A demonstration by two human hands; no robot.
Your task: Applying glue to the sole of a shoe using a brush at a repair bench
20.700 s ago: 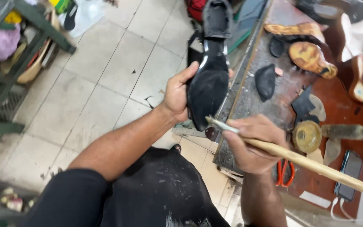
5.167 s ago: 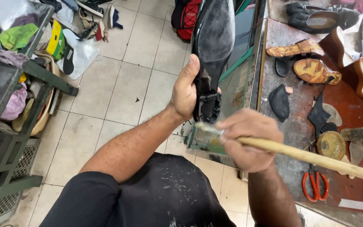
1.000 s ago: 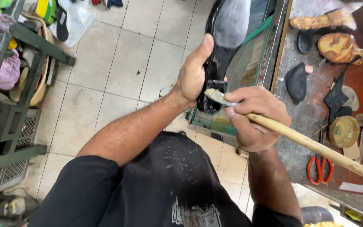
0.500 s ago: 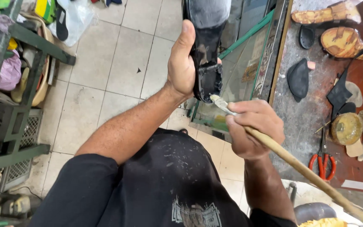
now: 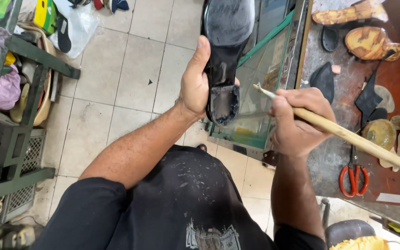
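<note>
Cluttered workbench — glue pot, brush, black shoe in hands

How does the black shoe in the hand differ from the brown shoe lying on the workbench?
The black shoe is held up in the left hand, sole toward the camera; the brown shoe lies on the workbench. The black shoe's sole looks dark and dusty, the brown shoe's surface tan and mottled. Both lie within arm's reach.
</note>
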